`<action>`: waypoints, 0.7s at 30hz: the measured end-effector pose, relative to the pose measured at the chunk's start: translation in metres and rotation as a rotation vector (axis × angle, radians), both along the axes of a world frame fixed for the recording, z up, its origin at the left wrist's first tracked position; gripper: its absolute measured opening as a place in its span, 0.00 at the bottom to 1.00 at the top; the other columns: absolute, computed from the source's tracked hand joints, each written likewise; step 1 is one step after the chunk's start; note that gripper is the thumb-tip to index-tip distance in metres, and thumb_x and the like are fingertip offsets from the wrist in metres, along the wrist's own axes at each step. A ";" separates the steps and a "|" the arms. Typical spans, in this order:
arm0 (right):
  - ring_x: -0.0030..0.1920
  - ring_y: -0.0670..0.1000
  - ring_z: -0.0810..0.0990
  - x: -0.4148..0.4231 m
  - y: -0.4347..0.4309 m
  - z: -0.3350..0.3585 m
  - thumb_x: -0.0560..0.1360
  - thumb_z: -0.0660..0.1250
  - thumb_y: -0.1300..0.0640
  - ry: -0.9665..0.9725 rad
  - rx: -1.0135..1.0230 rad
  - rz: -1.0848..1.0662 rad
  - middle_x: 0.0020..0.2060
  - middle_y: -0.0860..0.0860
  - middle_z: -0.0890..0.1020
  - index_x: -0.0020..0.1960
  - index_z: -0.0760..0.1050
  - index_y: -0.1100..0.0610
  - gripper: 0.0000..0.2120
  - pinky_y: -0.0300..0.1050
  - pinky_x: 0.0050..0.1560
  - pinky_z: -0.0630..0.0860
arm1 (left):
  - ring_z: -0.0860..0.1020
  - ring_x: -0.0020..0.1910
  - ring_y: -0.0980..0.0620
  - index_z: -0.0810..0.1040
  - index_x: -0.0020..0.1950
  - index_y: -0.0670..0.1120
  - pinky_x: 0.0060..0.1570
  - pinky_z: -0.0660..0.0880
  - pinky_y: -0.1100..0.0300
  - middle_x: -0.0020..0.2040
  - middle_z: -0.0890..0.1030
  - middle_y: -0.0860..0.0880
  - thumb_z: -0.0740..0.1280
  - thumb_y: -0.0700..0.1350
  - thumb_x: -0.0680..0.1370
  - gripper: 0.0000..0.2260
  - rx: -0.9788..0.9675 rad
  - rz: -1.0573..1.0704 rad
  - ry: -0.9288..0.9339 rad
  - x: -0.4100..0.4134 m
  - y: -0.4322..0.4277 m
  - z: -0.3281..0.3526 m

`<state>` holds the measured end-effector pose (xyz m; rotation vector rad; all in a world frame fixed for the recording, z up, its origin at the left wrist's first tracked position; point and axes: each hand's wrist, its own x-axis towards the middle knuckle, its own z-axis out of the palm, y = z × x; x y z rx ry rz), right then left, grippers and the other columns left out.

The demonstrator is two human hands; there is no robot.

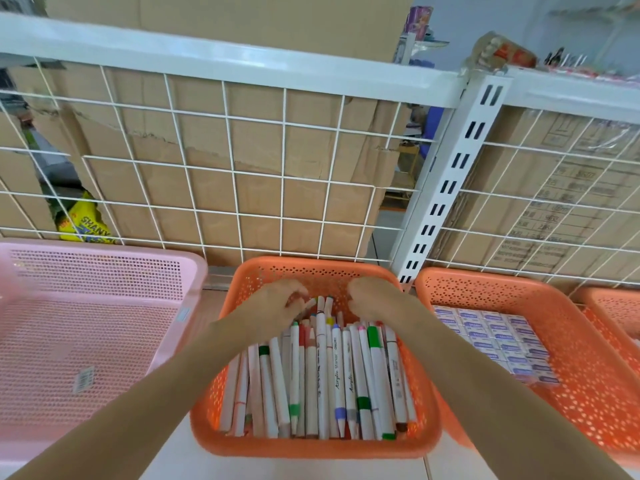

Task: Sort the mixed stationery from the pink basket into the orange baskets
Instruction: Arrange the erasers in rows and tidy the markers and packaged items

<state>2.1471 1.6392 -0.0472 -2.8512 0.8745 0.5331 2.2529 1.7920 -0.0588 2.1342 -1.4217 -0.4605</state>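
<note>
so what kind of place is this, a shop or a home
Most likely a stationery shop or its stockroom: a slotted white shelf upright with wire grid, cardboard cartons behind it, and orange baskets holding markers and small boxes in bulk.

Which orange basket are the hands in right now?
The leftmost orange basket, beside the pink basket: it holds the markers, and both the left hand and right hand reach into its far end. Its right neighbour holds small boxes instead.

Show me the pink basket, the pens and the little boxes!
pink basket [97, 275]: head view, on its holey back wall.
pens [322, 375]: head view, on a white barrel in the middle of the pile.
little boxes [498, 341]: head view, on the top of the packed rows.
</note>
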 end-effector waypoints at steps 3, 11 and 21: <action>0.41 0.54 0.76 -0.002 -0.009 0.002 0.76 0.57 0.66 -0.020 0.007 0.029 0.38 0.54 0.77 0.39 0.74 0.61 0.10 0.42 0.36 0.70 | 0.76 0.55 0.50 0.76 0.62 0.42 0.52 0.69 0.64 0.59 0.78 0.46 0.59 0.41 0.80 0.12 0.145 -0.023 0.041 0.014 -0.022 -0.007; 0.46 0.54 0.79 -0.015 -0.015 0.003 0.75 0.63 0.63 0.015 0.034 0.183 0.46 0.55 0.82 0.51 0.81 0.61 0.09 0.47 0.47 0.76 | 0.76 0.52 0.50 0.79 0.57 0.44 0.53 0.73 0.59 0.55 0.77 0.49 0.71 0.46 0.73 0.14 0.294 0.107 -0.079 0.020 -0.054 -0.019; 0.62 0.52 0.74 0.002 -0.014 -0.002 0.78 0.59 0.60 -0.243 0.218 0.136 0.63 0.51 0.76 0.65 0.74 0.57 0.16 0.43 0.61 0.68 | 0.76 0.47 0.52 0.77 0.57 0.45 0.48 0.73 0.62 0.52 0.79 0.49 0.65 0.50 0.77 0.13 0.253 0.124 -0.179 0.020 -0.051 -0.017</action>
